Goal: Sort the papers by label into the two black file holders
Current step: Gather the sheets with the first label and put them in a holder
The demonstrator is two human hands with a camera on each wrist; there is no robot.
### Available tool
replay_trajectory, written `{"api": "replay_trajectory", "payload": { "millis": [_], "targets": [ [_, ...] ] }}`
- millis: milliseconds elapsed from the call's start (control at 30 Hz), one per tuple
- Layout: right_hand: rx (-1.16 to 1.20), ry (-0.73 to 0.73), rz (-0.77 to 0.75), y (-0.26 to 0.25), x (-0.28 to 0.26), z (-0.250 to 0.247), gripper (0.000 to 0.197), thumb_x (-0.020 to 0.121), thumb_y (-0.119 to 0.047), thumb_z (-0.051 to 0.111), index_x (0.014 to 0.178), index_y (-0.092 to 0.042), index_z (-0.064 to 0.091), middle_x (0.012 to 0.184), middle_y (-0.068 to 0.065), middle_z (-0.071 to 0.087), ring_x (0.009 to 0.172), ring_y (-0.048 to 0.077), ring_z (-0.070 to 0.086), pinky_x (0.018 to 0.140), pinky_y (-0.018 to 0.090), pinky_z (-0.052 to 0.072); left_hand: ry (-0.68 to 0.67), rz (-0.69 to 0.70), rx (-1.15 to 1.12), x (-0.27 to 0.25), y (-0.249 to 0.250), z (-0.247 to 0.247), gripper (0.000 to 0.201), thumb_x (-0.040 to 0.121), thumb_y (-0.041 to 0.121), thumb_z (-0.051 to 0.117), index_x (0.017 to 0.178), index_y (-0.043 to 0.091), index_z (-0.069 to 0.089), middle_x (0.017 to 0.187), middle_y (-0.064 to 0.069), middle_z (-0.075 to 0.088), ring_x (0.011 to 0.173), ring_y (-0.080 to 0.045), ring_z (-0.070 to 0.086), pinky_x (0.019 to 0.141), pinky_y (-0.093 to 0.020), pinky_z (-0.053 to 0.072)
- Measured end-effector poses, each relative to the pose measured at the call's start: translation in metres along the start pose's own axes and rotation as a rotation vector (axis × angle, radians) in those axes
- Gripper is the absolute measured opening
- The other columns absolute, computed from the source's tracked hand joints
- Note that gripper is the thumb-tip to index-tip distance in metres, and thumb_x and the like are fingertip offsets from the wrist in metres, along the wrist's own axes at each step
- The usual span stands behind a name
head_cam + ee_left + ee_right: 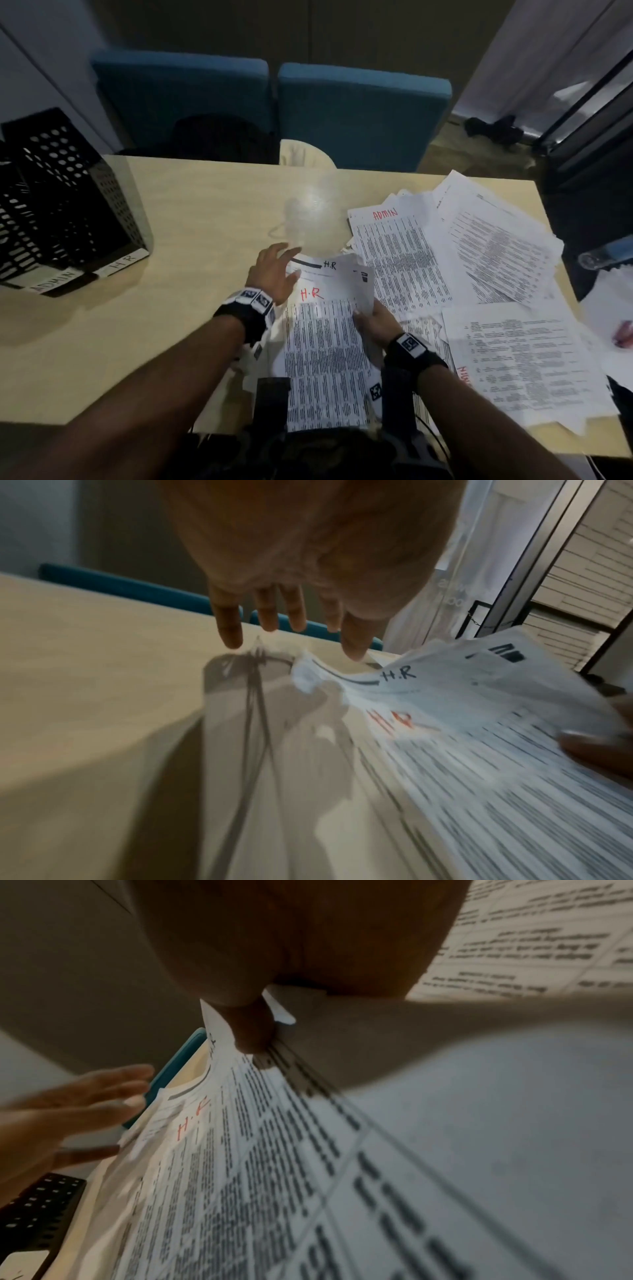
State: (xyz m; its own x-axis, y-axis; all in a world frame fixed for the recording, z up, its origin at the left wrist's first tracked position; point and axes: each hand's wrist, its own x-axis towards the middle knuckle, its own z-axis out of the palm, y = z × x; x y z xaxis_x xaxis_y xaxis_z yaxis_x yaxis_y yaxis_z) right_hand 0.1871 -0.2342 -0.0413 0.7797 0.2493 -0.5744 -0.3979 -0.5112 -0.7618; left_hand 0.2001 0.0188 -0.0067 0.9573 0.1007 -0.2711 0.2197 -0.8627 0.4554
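Note:
Two black mesh file holders [61, 205] stand at the table's left, labelled ADMIN and HR on white strips. My right hand [371, 320] pinches the right edge of a small stack of HR papers [325, 356], its thumb on the top printed sheet marked H.R in red; a second sheet marked H.R in black shows behind it [399, 674]. My left hand [274, 270] hovers with fingers spread straight beside the stack's upper left corner, holding nothing [284, 615]. A sheet marked ADMIN [394, 246] lies in the loose pile to the right.
Loose printed sheets [496, 260] cover the right half of the light wooden table [191, 219]. Two blue chairs [359, 113] stand behind the far edge. A dark object [270, 401] sits at the near edge under my arms.

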Motion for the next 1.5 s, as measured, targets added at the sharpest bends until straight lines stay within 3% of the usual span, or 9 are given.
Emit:
{"api": "replay_trajectory", "payload": {
  "millis": [133, 233, 400, 533, 667, 967, 1200, 1400, 1500],
  "targets": [
    [0.049, 0.023, 0.036, -0.005, -0.005, 0.002, 0.016, 0.098, -0.021, 0.046, 0.109, -0.011, 0.051, 0.082, 0.004, 0.055, 0.069, 0.017, 0.052, 0.059, 0.028, 0.047, -0.172, 0.088, 0.088, 0.032, 0.013, 0.002, 0.045, 0.096, 0.047, 0.044, 0.140, 0.038, 0.042, 0.150, 0.008, 0.035, 0.138, -0.021, 0.031, 0.109, -0.051, 0.031],
    [0.159, 0.087, 0.099, -0.002, -0.007, 0.008, 0.022, 0.091, -0.028, 0.049, 0.108, -0.015, 0.053, 0.084, 0.005, 0.056, 0.075, 0.021, 0.052, 0.070, 0.041, 0.051, -0.204, 0.117, 0.106, 0.033, 0.007, 0.007, 0.035, 0.096, 0.046, 0.044, 0.126, 0.034, 0.057, 0.133, 0.006, 0.052, 0.122, -0.021, 0.048, 0.099, -0.046, 0.042],
    [0.398, 0.154, 0.167, 0.002, -0.010, 0.016, 0.024, 0.085, -0.026, 0.060, 0.107, -0.017, 0.059, 0.095, 0.011, 0.061, 0.086, 0.028, 0.055, 0.086, 0.049, 0.052, -0.130, 0.165, 0.185, 0.018, -0.019, 0.014, 0.052, 0.095, 0.038, 0.049, 0.145, 0.029, 0.035, 0.121, -0.005, 0.048, 0.113, -0.025, 0.046, 0.091, -0.035, 0.041],
    [0.267, 0.249, 0.139, 0.000, -0.004, 0.021, 0.046, 0.073, -0.055, 0.065, 0.104, -0.022, 0.058, 0.097, 0.008, 0.069, 0.088, 0.030, 0.066, 0.077, 0.053, 0.057, -0.043, 0.090, 0.059, 0.013, -0.018, 0.019, 0.028, 0.091, 0.038, 0.056, 0.116, 0.026, 0.060, 0.121, 0.001, 0.040, 0.111, -0.020, 0.044, 0.086, -0.030, 0.042],
    [0.141, 0.291, 0.102, -0.010, -0.004, 0.021, 0.034, 0.090, -0.042, 0.058, 0.109, -0.013, 0.057, 0.096, 0.009, 0.067, 0.088, 0.029, 0.065, 0.074, 0.043, 0.055, -0.018, -0.017, 0.117, 0.005, -0.020, 0.021, 0.027, 0.093, 0.044, 0.048, 0.093, 0.020, 0.061, 0.118, 0.002, 0.045, 0.110, -0.021, 0.048, 0.092, -0.036, 0.042],
    [-0.118, 0.210, 0.057, -0.027, 0.004, 0.031, 0.027, 0.094, -0.026, 0.051, 0.119, -0.015, 0.050, 0.108, 0.011, 0.066, 0.099, 0.031, 0.063, 0.081, 0.037, 0.049, -0.199, -0.086, 0.006, 0.033, 0.091, 0.025, 0.114, 0.063, 0.087, 0.048, 0.150, 0.021, 0.014, 0.158, -0.001, 0.017, 0.147, -0.025, 0.006, 0.114, -0.058, 0.003],
    [-0.183, 0.144, 0.009, -0.033, 0.003, 0.032, 0.031, 0.093, -0.022, 0.052, 0.121, -0.010, 0.047, 0.106, 0.017, 0.065, 0.091, 0.036, 0.062, 0.076, 0.043, 0.051, -0.073, 0.000, 0.066, 0.043, 0.092, 0.037, 0.065, 0.079, 0.039, 0.063, 0.135, 0.015, 0.040, 0.128, -0.009, 0.054, 0.119, -0.030, 0.049, 0.102, -0.040, 0.037],
    [-0.142, 0.128, 0.068, -0.026, 0.007, 0.035, 0.031, 0.082, -0.022, 0.057, 0.111, -0.014, 0.051, 0.100, 0.008, 0.067, 0.088, 0.028, 0.065, 0.077, 0.044, 0.055, -0.185, 0.147, -0.175, 0.037, 0.086, 0.038, 0.069, 0.086, 0.051, 0.060, 0.144, 0.024, 0.036, 0.147, 0.001, 0.042, 0.131, -0.020, 0.042, 0.109, -0.037, 0.035],
    [-0.123, 0.127, 0.042, -0.023, 0.003, 0.035, 0.038, 0.085, -0.043, 0.056, 0.110, -0.014, 0.052, 0.094, 0.006, 0.066, 0.082, 0.024, 0.065, 0.070, 0.039, 0.056, -0.027, 0.090, -0.299, 0.034, 0.054, 0.027, 0.064, 0.091, 0.058, 0.047, 0.143, 0.023, 0.036, 0.148, -0.001, 0.040, 0.128, -0.021, 0.046, 0.111, -0.041, 0.034]
  ]
}}
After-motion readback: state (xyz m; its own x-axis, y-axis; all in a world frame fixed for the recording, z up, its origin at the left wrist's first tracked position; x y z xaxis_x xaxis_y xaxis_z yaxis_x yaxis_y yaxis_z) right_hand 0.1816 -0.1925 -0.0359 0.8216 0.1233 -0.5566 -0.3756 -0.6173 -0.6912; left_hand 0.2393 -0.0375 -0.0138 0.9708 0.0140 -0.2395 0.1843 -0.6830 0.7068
